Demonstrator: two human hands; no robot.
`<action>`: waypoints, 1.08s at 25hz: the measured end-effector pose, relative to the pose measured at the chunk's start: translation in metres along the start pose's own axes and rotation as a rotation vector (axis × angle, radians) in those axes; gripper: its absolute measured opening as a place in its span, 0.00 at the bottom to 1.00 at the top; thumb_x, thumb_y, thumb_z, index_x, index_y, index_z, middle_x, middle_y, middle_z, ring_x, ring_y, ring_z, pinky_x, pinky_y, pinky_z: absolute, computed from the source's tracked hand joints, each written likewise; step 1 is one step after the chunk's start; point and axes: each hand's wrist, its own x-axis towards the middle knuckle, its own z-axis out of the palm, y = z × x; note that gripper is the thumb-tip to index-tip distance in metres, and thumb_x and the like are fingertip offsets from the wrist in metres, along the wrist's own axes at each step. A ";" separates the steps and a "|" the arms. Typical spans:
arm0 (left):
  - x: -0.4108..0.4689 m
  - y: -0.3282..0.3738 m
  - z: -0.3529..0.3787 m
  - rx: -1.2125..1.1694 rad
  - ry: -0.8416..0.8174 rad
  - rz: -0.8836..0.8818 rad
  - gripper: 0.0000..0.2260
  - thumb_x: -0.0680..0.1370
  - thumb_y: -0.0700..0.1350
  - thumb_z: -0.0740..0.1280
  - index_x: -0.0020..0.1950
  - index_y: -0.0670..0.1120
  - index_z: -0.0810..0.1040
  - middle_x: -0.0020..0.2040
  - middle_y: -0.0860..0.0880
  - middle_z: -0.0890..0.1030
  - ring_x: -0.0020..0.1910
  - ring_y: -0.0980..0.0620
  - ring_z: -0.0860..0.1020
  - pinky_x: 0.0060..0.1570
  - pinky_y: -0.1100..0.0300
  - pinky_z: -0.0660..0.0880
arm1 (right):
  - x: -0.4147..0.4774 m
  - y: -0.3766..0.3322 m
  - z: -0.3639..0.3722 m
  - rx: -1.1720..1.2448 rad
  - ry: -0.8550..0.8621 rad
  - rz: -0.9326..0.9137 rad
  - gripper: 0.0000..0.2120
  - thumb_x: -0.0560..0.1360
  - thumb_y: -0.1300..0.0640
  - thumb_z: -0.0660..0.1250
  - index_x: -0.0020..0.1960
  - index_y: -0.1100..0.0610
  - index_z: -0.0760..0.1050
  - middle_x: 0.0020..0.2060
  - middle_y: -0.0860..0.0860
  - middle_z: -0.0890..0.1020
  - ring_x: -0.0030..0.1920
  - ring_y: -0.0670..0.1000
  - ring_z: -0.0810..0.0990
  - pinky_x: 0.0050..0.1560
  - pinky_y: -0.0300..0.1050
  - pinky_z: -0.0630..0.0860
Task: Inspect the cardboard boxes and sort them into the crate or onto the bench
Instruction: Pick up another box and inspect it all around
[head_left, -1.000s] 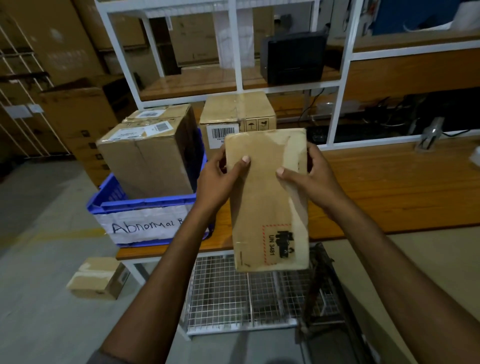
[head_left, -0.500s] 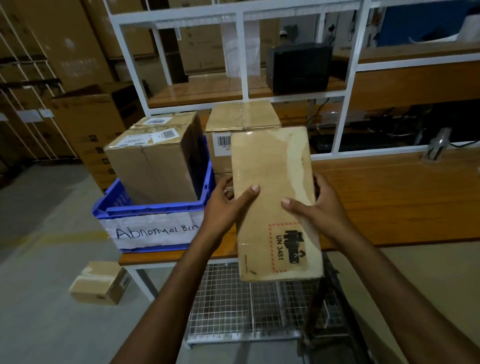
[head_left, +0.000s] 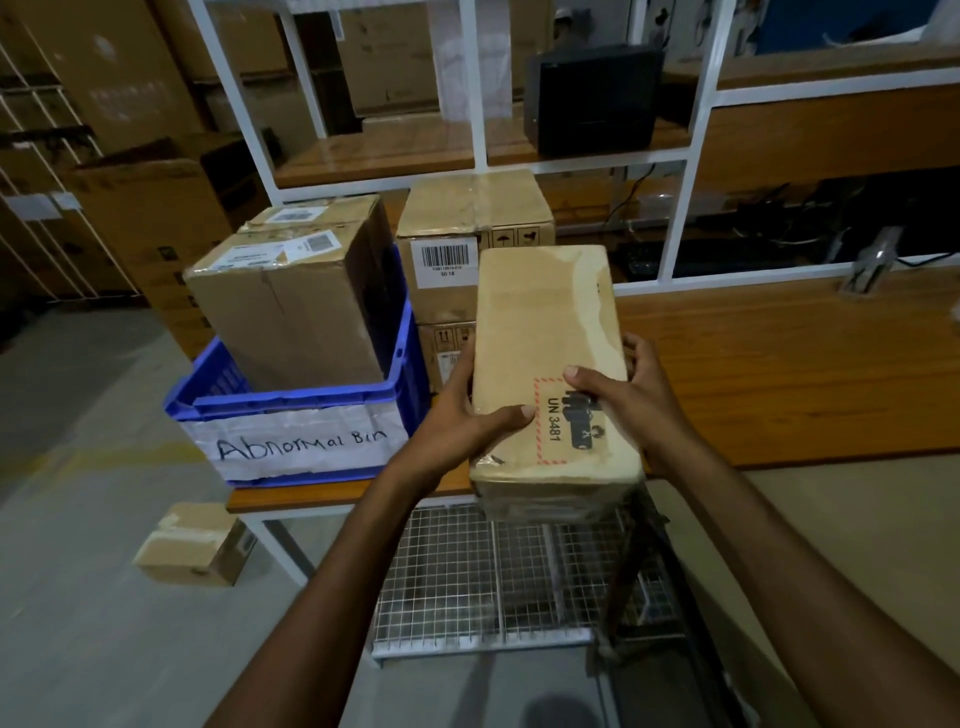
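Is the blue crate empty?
No, a large cardboard box with shipping labels on top stands inside the blue crate.

A black device (head_left: 592, 98) sits on a wooden shelf (head_left: 374, 156) inside a white metal frame (head_left: 480, 104), and a dark cable (head_left: 627, 193) hangs below it. Lower down, a wire mesh rack (head_left: 467, 571) sits over the grey floor (head_left: 104, 649).
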 end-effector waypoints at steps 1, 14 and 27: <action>0.000 0.001 0.001 0.003 -0.009 -0.001 0.38 0.77 0.41 0.77 0.73 0.72 0.62 0.68 0.56 0.79 0.64 0.54 0.82 0.55 0.56 0.83 | 0.001 -0.003 -0.001 0.004 -0.042 0.030 0.37 0.71 0.59 0.80 0.71 0.47 0.62 0.59 0.49 0.81 0.53 0.51 0.85 0.47 0.51 0.85; 0.016 -0.020 0.028 -0.151 0.096 0.011 0.28 0.84 0.41 0.67 0.83 0.50 0.63 0.78 0.53 0.72 0.74 0.59 0.72 0.66 0.63 0.76 | -0.018 -0.026 0.009 -0.979 -0.086 0.176 0.73 0.51 0.08 0.42 0.84 0.51 0.38 0.82 0.53 0.34 0.82 0.61 0.35 0.75 0.76 0.44; 0.002 -0.047 0.041 -0.183 0.204 -0.540 0.33 0.76 0.63 0.74 0.73 0.45 0.73 0.55 0.47 0.83 0.51 0.47 0.84 0.38 0.55 0.83 | -0.009 -0.034 -0.058 -0.490 0.154 0.192 0.45 0.61 0.18 0.65 0.71 0.42 0.75 0.70 0.51 0.75 0.69 0.62 0.72 0.66 0.59 0.70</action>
